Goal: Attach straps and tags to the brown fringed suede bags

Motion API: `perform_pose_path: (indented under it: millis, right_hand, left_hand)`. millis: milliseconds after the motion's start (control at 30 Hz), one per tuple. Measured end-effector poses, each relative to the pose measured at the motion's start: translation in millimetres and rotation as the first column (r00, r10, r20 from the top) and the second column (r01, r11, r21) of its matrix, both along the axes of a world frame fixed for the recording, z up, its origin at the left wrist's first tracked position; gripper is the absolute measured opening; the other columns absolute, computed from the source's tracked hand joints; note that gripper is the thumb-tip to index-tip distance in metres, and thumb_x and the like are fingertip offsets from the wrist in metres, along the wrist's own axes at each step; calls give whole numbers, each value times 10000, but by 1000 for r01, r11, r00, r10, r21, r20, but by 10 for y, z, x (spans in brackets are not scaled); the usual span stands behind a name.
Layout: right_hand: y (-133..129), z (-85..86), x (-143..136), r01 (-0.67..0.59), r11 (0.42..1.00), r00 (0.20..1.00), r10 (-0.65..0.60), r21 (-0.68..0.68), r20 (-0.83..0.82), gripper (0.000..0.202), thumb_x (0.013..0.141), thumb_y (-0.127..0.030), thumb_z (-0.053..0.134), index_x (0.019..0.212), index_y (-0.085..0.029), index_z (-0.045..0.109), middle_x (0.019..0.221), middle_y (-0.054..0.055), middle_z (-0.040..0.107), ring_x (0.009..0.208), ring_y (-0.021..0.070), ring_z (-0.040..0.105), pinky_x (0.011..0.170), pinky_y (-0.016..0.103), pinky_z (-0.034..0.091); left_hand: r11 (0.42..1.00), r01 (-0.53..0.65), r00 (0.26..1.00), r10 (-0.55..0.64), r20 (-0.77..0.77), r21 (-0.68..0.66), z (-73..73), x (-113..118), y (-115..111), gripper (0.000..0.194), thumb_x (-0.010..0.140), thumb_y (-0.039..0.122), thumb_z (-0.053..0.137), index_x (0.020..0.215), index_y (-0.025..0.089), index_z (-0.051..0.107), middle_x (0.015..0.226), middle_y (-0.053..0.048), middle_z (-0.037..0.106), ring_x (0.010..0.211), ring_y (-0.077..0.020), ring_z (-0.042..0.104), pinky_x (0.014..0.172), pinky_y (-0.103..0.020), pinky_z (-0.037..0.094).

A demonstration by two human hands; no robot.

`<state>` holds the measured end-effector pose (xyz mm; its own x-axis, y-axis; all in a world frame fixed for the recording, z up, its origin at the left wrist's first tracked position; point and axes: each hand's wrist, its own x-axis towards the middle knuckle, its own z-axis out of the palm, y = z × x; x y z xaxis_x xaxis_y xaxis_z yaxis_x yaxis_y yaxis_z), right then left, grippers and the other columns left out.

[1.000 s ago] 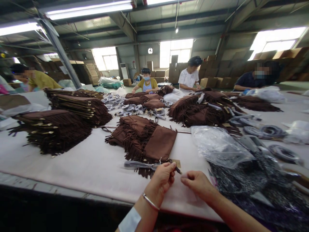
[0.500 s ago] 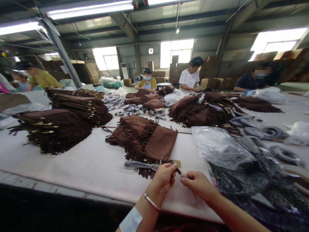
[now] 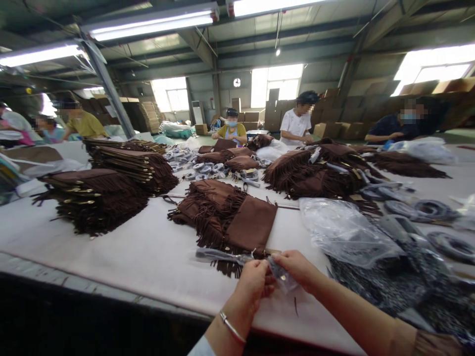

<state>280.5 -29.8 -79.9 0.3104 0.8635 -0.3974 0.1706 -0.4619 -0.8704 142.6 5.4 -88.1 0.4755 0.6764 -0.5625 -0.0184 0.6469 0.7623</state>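
Note:
My left hand (image 3: 256, 284) and my right hand (image 3: 295, 267) are close together at the table's front, just below a brown fringed bag (image 3: 250, 222). Between them is a small clear plastic bag (image 3: 282, 278) with a small shiny piece showing in it. Fingers of both hands are closed at its upper edge. A grey wrapped strap (image 3: 218, 255) lies to the left of my left hand, across the bag's lower fringe. A thin dark strip (image 3: 296, 306) shows below my right hand.
Stacks of brown fringed bags (image 3: 100, 198) stand at the left. More bags (image 3: 311, 173) are piled beyond. Clear plastic (image 3: 345, 230) and coiled wrapped straps (image 3: 451, 245) lie at the right. Several people are around the far side.
The small clear plastic bag now shows between my hands, where a dark strap end was before. My right hand has moved closer to my left. The view has shifted slightly.

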Motion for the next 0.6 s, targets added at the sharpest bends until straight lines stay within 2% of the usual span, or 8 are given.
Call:
perform_pose_path:
  millis: [133, 233, 333, 467, 600]
  right_hand:
    - [159, -36, 8, 21, 1000, 992, -19, -11, 125, 365, 738, -435, 597, 510, -151, 577, 437, -24, 454, 449, 102, 388, 444, 235, 262]
    - [257, -51, -4, 39, 999, 981, -36, -16, 191, 390, 750, -428, 608, 471, -162, 547, 417, -31, 417, 439, 101, 367, 438, 246, 241]
    - [315, -55, -14, 37, 999, 979, -34, -12, 200, 429, 789, -477, 566, 492, -168, 540, 432, -26, 435, 445, 105, 382, 441, 245, 260]
    - [334, -41, 32, 12, 1000, 983, -11, -4, 182, 473, 806, -553, 531, 556, -156, 585, 473, -2, 509, 480, 116, 445, 457, 235, 301]
    - [358, -39, 81, -3, 1000, 987, 7, -22, 162, 381, 766, -481, 584, 588, -146, 609, 464, -14, 505, 442, 108, 440, 422, 227, 283]
  left_hand:
    - [1000, -6, 999, 5, -40, -16, 17, -9, -50, 244, 770, 342, 676, 874, 138, 593, 682, -27, 631, 476, -102, 552, 465, -226, 430]
    - [1000, -16, 998, 15, -64, -16, 31, 30, -58, 223, 762, 314, 680, 866, 135, 597, 725, -61, 662, 492, -120, 573, 465, -247, 453]
    - [999, -26, 997, 25, -72, -21, 51, 92, -56, 194, 766, 303, 668, 843, 137, 604, 749, -94, 685, 528, -154, 609, 468, -267, 466]
    - [996, -84, 994, 82, -77, -22, 56, 150, -62, 137, 765, 267, 661, 806, 158, 589, 735, -85, 690, 575, -183, 640, 485, -279, 474]
    - [986, -167, 983, 165, -80, -12, 39, 159, -88, 119, 747, 236, 678, 778, 167, 586, 694, -63, 675, 609, -199, 641, 506, -290, 479]
